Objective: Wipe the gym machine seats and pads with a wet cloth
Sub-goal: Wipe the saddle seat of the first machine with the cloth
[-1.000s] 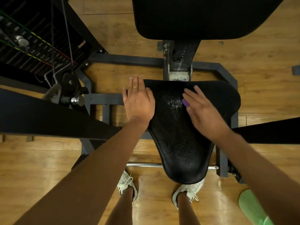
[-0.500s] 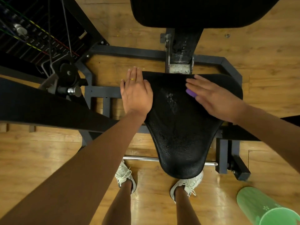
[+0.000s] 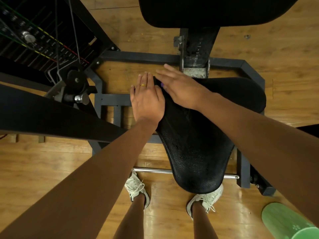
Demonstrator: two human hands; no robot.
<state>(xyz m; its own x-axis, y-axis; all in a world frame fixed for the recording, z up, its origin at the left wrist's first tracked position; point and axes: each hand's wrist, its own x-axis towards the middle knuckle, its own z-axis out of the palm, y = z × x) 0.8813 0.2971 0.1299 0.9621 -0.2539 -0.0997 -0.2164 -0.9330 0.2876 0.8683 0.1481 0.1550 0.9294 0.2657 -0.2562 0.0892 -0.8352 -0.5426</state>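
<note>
A black textured machine seat (image 3: pixel 198 149) fills the middle of the head view, wide at the far end and narrow toward my feet. My left hand (image 3: pixel 146 99) lies flat on the seat's far left edge, fingers together, a yellow ring on one finger. My right hand (image 3: pixel 179 87) presses flat on the seat's far left corner, right beside the left hand, over a small purple cloth (image 3: pixel 162 85) of which only a sliver shows. The black back pad (image 3: pixel 215 11) hangs above at the top of the view.
A grey steel frame (image 3: pixel 138 58) surrounds the seat on the wooden floor. The weight stack with cables (image 3: pixel 34 40) is at the far left, a black arm pad (image 3: pixel 51 116) crosses the left. A green bucket (image 3: pixel 290 223) stands at the lower right, by my shoes (image 3: pixel 136 188).
My right hand slid with the purple cloth from the seat's far right side leftward to the far left corner. My left hand stayed on the left edge.
</note>
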